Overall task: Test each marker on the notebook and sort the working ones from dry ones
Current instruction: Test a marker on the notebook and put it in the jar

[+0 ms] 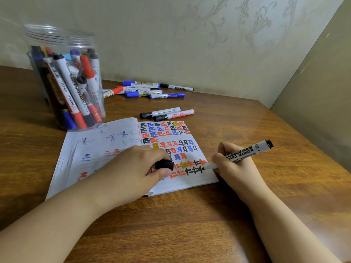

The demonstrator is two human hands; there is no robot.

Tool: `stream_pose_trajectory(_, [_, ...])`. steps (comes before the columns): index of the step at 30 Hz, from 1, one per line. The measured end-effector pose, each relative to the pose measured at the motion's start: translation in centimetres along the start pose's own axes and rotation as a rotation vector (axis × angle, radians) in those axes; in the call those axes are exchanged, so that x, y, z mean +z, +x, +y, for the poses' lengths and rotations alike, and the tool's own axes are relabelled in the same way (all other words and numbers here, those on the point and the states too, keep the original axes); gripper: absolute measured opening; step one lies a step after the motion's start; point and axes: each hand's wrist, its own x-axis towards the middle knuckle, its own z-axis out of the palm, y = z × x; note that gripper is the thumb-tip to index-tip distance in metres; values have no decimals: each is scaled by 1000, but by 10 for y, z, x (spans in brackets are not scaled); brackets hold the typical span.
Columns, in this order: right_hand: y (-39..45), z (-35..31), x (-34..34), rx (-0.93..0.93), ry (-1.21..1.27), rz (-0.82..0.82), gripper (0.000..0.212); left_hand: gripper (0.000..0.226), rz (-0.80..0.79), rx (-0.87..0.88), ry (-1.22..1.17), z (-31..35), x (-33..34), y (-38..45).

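The right hand [230, 164] holds a black marker [245, 153] in a pen grip, fingers wrapped round the lower barrel, tip down on the right page of the notebook [117, 158] beside a row of black strokes. The left hand [133, 168] lies on the page, its grip pinched on the black cap [164, 165] between thumb and forefinger.

The marker looks light and stiff, a smooth plastic barrel that could slip if held loosely; the low hold near the tip seems the right place for steady strokes. The cap is small and easily dropped, so keeping it pinched seems sensible. The notebook is thin and soft, and I judge that the weight of the left hand keeps it flat and still on the counter [247, 215].

At the back left stands a clear jar [62, 78], lidless, crowded with markers in red, blue and black, leaning at all angles. Against the wall lies a loose pile [150, 89] of capped markers, mostly blue with some red and a black one. Nearer the notebook is a pair [167, 113] lying side by side, both with black caps. Which group is working and which dry I cannot tell. The ink here looks dark, so this marker probably works.
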Motion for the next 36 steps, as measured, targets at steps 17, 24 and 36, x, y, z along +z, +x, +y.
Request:
stream_pose_trajectory(17, [-2, -6, -1, 9, -4, 69, 31, 17, -10, -18, -17, 1, -2, 0])
stream_pose_trajectory(24, [15, -54, 7, 15, 254, -72, 17, 22, 162, -117, -135, -6, -20, 3])
stream_pose_trajectory(36, [29, -78, 68, 88, 620, -46, 20, 25, 249, -292, -220, -24, -28, 8])
